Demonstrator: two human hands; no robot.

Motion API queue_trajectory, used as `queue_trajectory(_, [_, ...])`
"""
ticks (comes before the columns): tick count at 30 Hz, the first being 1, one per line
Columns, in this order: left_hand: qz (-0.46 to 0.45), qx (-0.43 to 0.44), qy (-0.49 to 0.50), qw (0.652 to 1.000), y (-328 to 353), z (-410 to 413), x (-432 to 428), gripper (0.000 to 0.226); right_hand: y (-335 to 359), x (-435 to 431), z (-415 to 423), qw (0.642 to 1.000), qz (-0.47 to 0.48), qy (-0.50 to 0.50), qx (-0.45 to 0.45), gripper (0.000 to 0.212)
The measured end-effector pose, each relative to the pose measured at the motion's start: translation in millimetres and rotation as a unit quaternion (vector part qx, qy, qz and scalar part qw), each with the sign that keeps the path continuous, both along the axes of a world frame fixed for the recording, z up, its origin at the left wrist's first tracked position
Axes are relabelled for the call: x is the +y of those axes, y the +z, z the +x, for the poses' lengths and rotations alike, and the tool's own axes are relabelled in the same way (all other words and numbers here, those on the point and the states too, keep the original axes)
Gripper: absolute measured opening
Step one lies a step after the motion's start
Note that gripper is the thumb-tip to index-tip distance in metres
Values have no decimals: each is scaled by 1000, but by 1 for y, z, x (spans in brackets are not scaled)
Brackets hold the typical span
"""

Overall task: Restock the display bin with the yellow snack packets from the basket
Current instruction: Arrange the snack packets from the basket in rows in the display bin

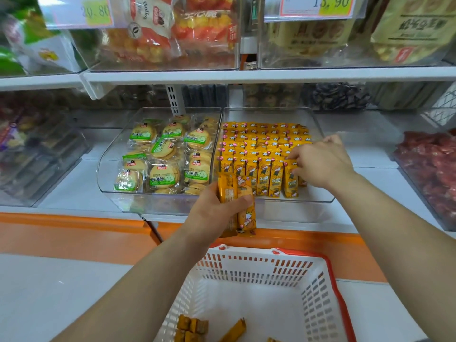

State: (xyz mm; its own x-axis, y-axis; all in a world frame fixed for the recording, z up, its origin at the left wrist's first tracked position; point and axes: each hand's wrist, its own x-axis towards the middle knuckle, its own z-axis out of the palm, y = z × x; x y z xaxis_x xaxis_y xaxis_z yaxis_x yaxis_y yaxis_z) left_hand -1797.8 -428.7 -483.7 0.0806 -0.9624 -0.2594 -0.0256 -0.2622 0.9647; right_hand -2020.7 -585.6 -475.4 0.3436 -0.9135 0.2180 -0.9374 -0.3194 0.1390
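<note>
A white shop shelf (246,76) carries clear bins, with price tags (318,7) clipped above. Below it runs an orange ledge (74,238). The display bin (296,206) at centre holds tight upright rows of yellow snack packets (264,146), nearly filling it; only its right edge and front lip show bare floor. Just beside it on the left, sharing a wall, a bin of green-labelled round biscuits (162,154) sits full. A bin of red-wrapped snacks (429,169) stands well apart on the right.

The right hand (320,164) reaches over the low front wall, fingers curled and pinching the end packet (290,178) of the front row. The left hand (217,213) grips a small bunch of packets (244,208) upright before the bin's front left corner.

Beneath both arms, the red-rimmed white basket (259,267) holds a few loose packets (192,328).
</note>
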Motion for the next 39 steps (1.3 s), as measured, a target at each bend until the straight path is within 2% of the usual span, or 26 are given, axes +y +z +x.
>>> queue_trajectory(4, [8, 6, -5, 1000, 1, -5, 3, 37, 8, 8, -5, 999, 4, 17, -33, 43])
queue_trajectory(6, [7, 7, -11, 1000, 2, -6, 5, 39, 15, 18, -7, 996, -9, 30, -88, 41])
queue_trajectory(8, [0, 13, -17, 1000, 4, -6, 6, 40, 23, 33, -6, 983, -19, 50, -177, 29])
queue_trajectory(10, [-12, 16, -22, 1000, 6, -8, 6, 39, 29, 52, 2, 937, 54, 73, -337, 14])
queue_trajectory(12, [-27, 18, -28, 999, 9, -10, 7, 38, 32, 74, 15, 854, 197, 104, -470, 10])
queue_trajectory(13, [-33, 20, -34, 999, 10, -12, 8, 39, 31, 84, 21, 824, 262, 115, -489, 14])
queue_trajectory(15, [-43, 17, -49, 998, 12, -16, 10, 48, 29, 98, 27, 794, 351, 134, -478, 25])
queue_trajectory(18, [-47, 19, -58, 997, 12, -22, 11, 55, 31, 99, 21, 784, 358, 128, -490, 28])
queue_trajectory(19, [-45, 24, -57, 997, 11, -23, 12, 55, 33, 97, 17, 760, 364, 110, -528, 27])
queue_trajectory(22, [-35, 38, -53, 997, 12, -24, 12, 54, 37, 92, 7, 646, 378, 27, -662, 30])
queue_trajectory(24, [-32, 50, -29, 998, 13, -23, 11, 46, 36, 93, 5, 612, 383, 10, -692, 29])
queue_trajectory(26, [-39, 57, 12, 998, 15, -21, 10, 28, 34, 94, 5, 618, 406, 33, -672, 25])
queue_trajectory(28, [-47, 55, 56, 996, 16, -18, 7, 16, 32, 98, 6, 674, 432, 69, -595, 18])
queue_trajectory(30, [-57, 50, 73, 994, 18, -15, 5, 15, 29, 103, 12, 722, 435, 89, -530, 12])
queue_trajectory(32, [-71, 39, 67, 995, 19, -15, 4, 17, 24, 104, 18, 755, 409, 91, -505, 33])
queue_trajectory(33, [-75, 29, 59, 995, 19, -16, 4, 19, 24, 105, 20, 767, 396, 98, -495, 36])
queue_trajectory(35, [-73, 12, 40, 996, 21, -19, 4, 23, 26, 104, 20, 773, 401, 125, -476, 34])
queue_trajectory(37, [-61, 2, 28, 998, 22, -19, 2, 25, 32, 98, 13, 761, 417, 145, -476, 45])
queue_trajectory(39, [-49, -10, 25, 998, 23, -17, -1, 23, 41, 87, 2, 768, 386, 140, -492, 48])
